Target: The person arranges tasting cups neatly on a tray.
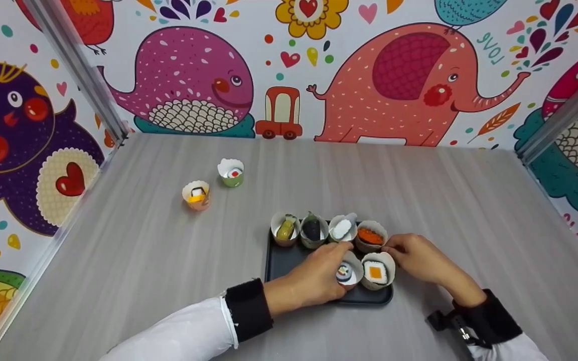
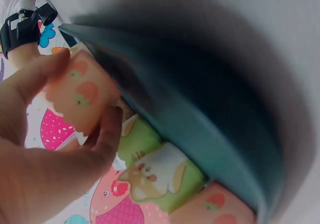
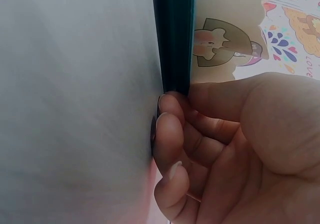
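Note:
My left hand (image 1: 311,278) grips a paper cup (image 1: 354,265) at the front of the dark tray (image 1: 281,263). A small round sushi roll (image 1: 343,272) lies in that cup, and strawberries are printed on its outside (image 2: 85,91). To its right stands a cup with a square sushi piece (image 1: 375,272), yellow in the centre. My right hand (image 1: 417,258) pinches the tray's right rim (image 3: 176,39) between thumb and fingers. Along the back of the tray stand cups with a yellow piece (image 1: 286,228), a dark piece (image 1: 312,228), a white piece (image 1: 341,228) and orange roe (image 1: 370,236).
Two more paper cups stand on the table (image 1: 168,265) at the back left: an orange one (image 1: 197,199) with a yellow-topped piece and a green one (image 1: 233,180) with a red-centred piece. Printed walls (image 1: 289,65) with metal corner posts (image 1: 81,70) border the table.

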Demonstrator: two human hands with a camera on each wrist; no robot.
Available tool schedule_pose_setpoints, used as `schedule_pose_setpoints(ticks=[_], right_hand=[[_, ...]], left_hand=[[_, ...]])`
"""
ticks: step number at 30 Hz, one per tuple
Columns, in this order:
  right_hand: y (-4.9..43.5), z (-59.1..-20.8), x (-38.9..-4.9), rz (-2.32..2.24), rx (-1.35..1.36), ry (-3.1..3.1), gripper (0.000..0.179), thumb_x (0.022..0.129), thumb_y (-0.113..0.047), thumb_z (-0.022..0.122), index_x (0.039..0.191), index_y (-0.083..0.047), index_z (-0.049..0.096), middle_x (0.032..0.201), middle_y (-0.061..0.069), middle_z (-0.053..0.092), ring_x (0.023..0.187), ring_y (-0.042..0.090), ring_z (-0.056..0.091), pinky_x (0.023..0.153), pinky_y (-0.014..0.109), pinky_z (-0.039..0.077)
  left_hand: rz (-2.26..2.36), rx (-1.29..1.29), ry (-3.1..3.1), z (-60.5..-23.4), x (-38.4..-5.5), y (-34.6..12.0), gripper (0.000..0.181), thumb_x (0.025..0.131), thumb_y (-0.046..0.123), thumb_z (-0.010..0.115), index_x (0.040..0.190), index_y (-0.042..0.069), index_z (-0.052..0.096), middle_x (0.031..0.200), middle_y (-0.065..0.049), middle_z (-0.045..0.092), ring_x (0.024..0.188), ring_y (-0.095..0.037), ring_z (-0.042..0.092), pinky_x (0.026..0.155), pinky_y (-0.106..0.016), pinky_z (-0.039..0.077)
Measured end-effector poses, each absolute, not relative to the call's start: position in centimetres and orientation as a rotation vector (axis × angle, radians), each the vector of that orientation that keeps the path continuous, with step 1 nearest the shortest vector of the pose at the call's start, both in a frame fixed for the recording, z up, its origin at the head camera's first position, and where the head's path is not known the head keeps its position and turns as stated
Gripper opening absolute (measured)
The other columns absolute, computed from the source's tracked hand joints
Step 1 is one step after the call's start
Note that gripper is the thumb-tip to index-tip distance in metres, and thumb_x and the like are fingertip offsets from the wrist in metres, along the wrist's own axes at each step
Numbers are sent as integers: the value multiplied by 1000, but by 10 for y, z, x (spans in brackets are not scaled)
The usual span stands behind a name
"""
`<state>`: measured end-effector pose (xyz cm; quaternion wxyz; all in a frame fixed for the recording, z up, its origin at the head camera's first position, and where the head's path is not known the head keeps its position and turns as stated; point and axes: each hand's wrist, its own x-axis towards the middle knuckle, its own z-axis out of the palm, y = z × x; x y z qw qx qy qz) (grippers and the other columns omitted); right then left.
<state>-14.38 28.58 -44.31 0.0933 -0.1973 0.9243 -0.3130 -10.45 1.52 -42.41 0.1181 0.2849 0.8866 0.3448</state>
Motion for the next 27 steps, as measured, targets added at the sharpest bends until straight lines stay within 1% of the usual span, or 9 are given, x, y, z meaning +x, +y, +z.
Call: schedule_pose_setpoints(ticks=[6, 13, 16, 19, 22, 27], right_hand=[[285, -443, -144, -936, -589, 2735, 16, 103, -12, 65, 90, -12, 75, 72, -7, 54, 64, 8, 49, 59, 26, 39], [285, -443, -144, -935, -593, 2740, 16, 103, -10, 65, 89, -11, 74, 72, -7, 55, 63, 8, 49, 58, 26, 40], [286, -443, -144, -931, -594, 2745, 16, 103, -10, 65, 89, -11, 74, 72, -7, 55, 64, 8, 49, 59, 26, 41], [286, -443, -143, -933, -599, 2745, 15, 103, -10, 66, 90, -11, 74, 73, -7, 56, 64, 7, 49, 59, 26, 41], [286, -443, -143, -931, -603, 2747, 15, 103, -9, 66, 90, -11, 75, 72, -8, 56, 63, 7, 49, 59, 25, 40], [286, -444, -144, -931, -601, 2748, 16, 102, -8, 65, 90, -11, 75, 72, -8, 55, 63, 6, 49, 59, 25, 41]], left_hand=[[951, 853, 2623, -427, -103, 16, 72, 77, 3, 87, 141, 4, 53, 131, -10, 62, 125, -23, 58, 103, -31, 48], [944, 846, 2614, -428, -103, 16, 74, 76, -2, 85, 143, 3, 52, 133, -12, 61, 128, -27, 57, 106, -34, 47], [917, 854, 2624, -427, -103, 16, 77, 76, -2, 85, 145, 3, 51, 134, -12, 61, 129, -27, 56, 107, -34, 46], [856, 889, 2652, -426, -102, 15, 82, 76, 1, 86, 149, 3, 48, 136, -11, 61, 128, -24, 57, 107, -32, 46], [823, 924, 2669, -422, -102, 12, 86, 79, 8, 89, 153, 3, 46, 139, -10, 59, 128, -22, 56, 108, -31, 45], [878, 956, 2673, -413, -101, 3, 85, 80, 23, 93, 151, 4, 50, 141, -8, 59, 130, -22, 55, 110, -32, 44]])
